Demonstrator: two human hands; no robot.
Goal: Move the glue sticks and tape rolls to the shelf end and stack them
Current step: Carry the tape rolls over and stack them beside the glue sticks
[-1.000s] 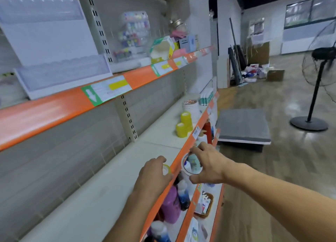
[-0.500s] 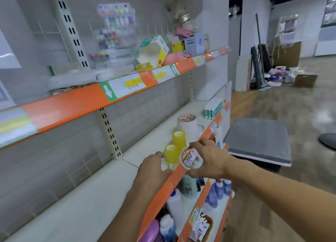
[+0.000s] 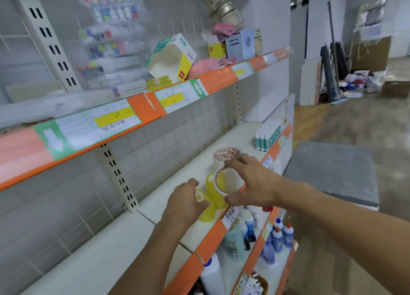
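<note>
White-rimmed roll: the right hand (image 3: 250, 181) pinches a clear tape roll (image 3: 227, 181) between thumb below and fingers on top, tilted on edge above the shelf front.
Yellow roll: the left hand (image 3: 186, 202) curls its fingers round a small yellow tape roll (image 3: 200, 196), mostly hidden under the knuckles.
Since earlier: both hands are further along the shelf; half a second ago they were short of the yellow stacks (image 3: 213, 195), now they are right over them.
Stacks: the yellow stacks stand on the white shelf (image 3: 106, 257), just before a white stack with a patterned top (image 3: 226, 156).
Glue sticks: a row (image 3: 267, 137) stands at the far end, by the orange lip (image 3: 213, 237).
Open room: bare shelf lies between the white stack and the glue sticks, and behind the stacks toward the tiled back wall.
Hard to tell: whether the held rolls touch the stacks; motion blur smears the upper shelf goods.
</note>
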